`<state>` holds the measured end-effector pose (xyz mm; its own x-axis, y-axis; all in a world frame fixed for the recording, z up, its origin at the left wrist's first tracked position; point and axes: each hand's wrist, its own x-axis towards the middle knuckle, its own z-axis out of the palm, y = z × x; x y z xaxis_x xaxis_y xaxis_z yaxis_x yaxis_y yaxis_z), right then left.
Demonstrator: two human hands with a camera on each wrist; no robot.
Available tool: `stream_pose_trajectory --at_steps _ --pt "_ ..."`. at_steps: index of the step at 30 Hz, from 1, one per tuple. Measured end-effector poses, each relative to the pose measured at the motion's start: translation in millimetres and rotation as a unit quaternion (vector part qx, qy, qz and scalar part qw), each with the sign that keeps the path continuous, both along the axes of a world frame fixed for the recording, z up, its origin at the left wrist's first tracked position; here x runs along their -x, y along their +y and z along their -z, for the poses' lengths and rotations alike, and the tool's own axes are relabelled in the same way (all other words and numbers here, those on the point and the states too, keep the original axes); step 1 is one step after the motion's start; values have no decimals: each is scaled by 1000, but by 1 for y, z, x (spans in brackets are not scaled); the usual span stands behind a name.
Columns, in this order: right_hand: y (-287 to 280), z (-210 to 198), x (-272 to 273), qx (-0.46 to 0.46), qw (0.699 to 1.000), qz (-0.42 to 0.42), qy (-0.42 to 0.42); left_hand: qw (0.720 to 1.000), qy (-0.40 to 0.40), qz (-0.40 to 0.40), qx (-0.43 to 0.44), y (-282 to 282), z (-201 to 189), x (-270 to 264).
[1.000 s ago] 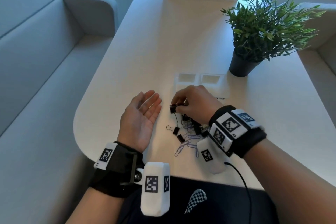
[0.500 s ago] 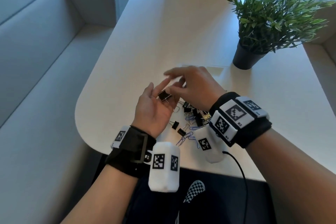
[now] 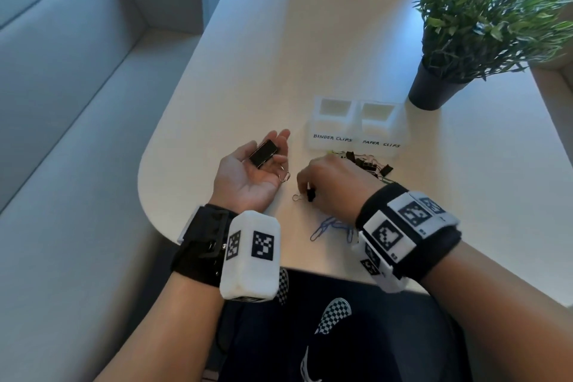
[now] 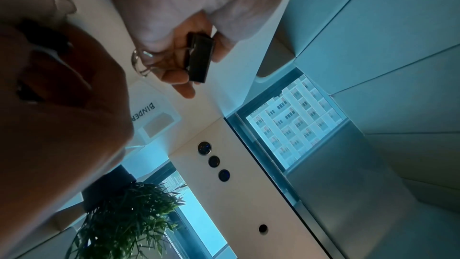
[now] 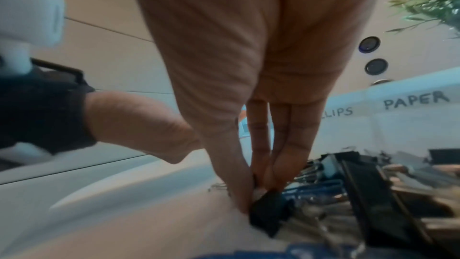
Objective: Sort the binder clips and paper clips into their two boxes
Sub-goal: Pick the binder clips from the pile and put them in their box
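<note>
Pale and rounded at its near end, the table (image 3: 310, 49) runs from a grey bench at frame left to a potted plant (image 3: 483, 18) at upper right. My left hand (image 3: 248, 170) lies palm up at centre, fingers relaxed, cradling a large binder clip (image 3: 263, 153) whose long axis points up-right toward the binder clips box (image 3: 331, 130); that hand is nearer it. My right hand (image 3: 335, 186) has its fingers (image 5: 239, 188) pinched on a small binder clip (image 3: 310, 194) on the table, below both boxes. The paper clips box (image 3: 383, 133) stands beside the first, with blue paper clips (image 3: 328, 226) lower down.
</note>
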<state>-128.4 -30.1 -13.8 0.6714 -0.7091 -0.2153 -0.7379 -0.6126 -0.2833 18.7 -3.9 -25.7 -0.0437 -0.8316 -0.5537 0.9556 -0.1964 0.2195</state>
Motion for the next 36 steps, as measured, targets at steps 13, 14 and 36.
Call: stream_pose_trajectory --at_steps 13,14,36 --pt "-14 -48 -1 5 982 35 -186 997 -30 55 41 3 -1 25" --pt "-11 -48 -3 1 984 26 -179 996 -28 70 55 3 0 27" --pt "4 -4 39 -5 998 38 -53 995 -92 35 2 -2 5 27"
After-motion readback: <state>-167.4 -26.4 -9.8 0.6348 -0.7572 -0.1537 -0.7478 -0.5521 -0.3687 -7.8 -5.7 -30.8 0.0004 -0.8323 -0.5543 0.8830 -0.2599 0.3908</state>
